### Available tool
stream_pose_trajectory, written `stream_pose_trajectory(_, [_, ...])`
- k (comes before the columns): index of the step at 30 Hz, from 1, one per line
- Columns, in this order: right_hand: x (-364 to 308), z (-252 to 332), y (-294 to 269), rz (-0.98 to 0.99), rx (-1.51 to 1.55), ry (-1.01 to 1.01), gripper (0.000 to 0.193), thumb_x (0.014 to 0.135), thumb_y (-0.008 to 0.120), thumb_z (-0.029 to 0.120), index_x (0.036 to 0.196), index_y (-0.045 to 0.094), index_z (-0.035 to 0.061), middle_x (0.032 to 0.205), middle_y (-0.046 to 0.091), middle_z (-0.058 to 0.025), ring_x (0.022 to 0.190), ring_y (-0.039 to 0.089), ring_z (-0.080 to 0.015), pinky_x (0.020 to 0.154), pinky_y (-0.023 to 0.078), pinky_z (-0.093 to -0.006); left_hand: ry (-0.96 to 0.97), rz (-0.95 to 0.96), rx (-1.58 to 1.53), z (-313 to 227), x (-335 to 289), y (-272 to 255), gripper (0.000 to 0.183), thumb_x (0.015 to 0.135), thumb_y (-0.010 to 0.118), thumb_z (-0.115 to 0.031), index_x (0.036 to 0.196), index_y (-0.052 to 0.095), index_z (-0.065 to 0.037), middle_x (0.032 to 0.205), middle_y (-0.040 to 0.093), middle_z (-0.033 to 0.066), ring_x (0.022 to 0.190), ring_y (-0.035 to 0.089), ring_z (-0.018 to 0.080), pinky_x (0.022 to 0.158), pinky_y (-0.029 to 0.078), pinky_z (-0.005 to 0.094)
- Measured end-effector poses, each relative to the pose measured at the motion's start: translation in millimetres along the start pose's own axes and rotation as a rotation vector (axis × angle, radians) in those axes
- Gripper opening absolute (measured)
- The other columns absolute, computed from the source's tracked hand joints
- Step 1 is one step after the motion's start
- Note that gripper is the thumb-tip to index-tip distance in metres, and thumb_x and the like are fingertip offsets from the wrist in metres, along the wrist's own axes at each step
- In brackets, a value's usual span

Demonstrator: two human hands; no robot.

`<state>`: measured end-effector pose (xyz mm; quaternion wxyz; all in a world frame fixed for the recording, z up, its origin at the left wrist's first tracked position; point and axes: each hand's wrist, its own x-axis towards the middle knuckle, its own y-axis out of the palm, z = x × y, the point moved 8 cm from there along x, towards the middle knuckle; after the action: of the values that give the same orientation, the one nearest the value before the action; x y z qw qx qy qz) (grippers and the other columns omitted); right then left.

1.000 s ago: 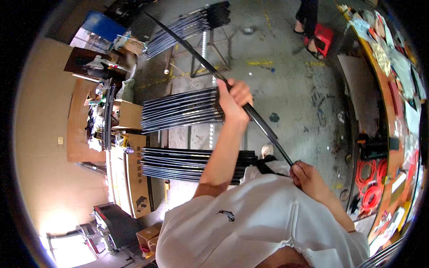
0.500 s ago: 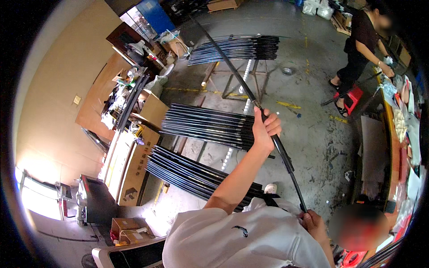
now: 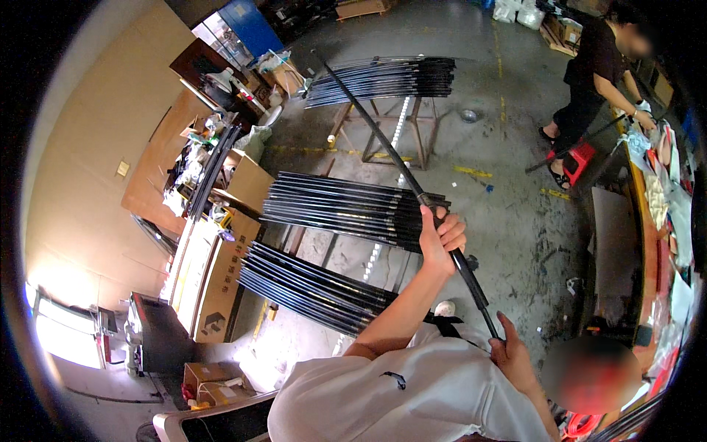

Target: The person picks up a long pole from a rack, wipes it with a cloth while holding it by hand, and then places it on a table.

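Observation:
A long, tapering black rod slants across the view, from the far left down toward my body. My left hand is wrapped round it below a collar-like fitting, and a thicker grip section continues beneath that hand. At the rod's thin lower end, my right hand holds it near the tip, with the index finger raised and the thumb against the rod. Behind the rod, bundles of similar black rods lie side by side: a near bundle, a middle bundle and a far bundle.
Metal stands carry the far rods. Cartons and cluttered goods line the left wall. A person works at a littered bench on the right, beside a red stool. A chair is at lower left.
The rod and my left hand have shifted slightly downward. My right hand has moved up a little, and its index finger is now raised off the rod.

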<state>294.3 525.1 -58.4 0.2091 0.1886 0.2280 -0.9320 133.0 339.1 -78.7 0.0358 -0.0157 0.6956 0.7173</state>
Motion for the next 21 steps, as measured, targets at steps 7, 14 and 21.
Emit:
stream_pose_trajectory(7, [8.0, 4.7, 6.8, 0.054, 0.054, 0.020, 0.052, 0.090, 0.047, 0.012, 0.137, 0.026, 0.0099, 0.061, 0.047, -0.0025, 0.053, 0.044, -0.0125, 0.052, 0.040, -0.0262, 0.015, 0.000, 0.015, -3.4, -4.9, -3.2, 0.035, 0.090, 0.043, -0.045, 0.077, 0.046, -0.013, 0.056, 0.029, -0.0060, 0.043, 0.024, 0.0036, 0.034, 0.019, 0.0172])
stream_pose_trajectory(14, [-6.6, -14.5, 4.5, 0.099, 0.165, -0.081, 0.055, 0.090, 0.047, 0.012, 0.139, 0.023, 0.0106, 0.059, 0.048, -0.0060, 0.054, 0.046, -0.0125, 0.054, 0.042, -0.0269, -0.010, 0.099, 0.107, -26.0, 9.7, 31.0, 0.035, 0.091, 0.042, -0.045, 0.077, 0.044, -0.013, 0.057, 0.031, -0.0043, 0.042, 0.024, 0.0043, 0.033, 0.018, 0.0178])
stream_pose_trajectory(21, [-8.5, -13.0, 9.0, 0.088, 0.003, -0.044, 0.062, 0.088, 0.045, 0.007, 0.142, 0.015, 0.0112, 0.061, 0.052, -0.0096, 0.054, 0.050, -0.0151, 0.055, 0.043, -0.0291, -0.007, 0.095, -0.020, -27.1, 4.8, 28.4, 0.038, 0.091, 0.041, -0.047, 0.075, 0.043, -0.013, 0.057, 0.030, -0.0045, 0.042, 0.024, 0.0039, 0.033, 0.018, 0.0177])
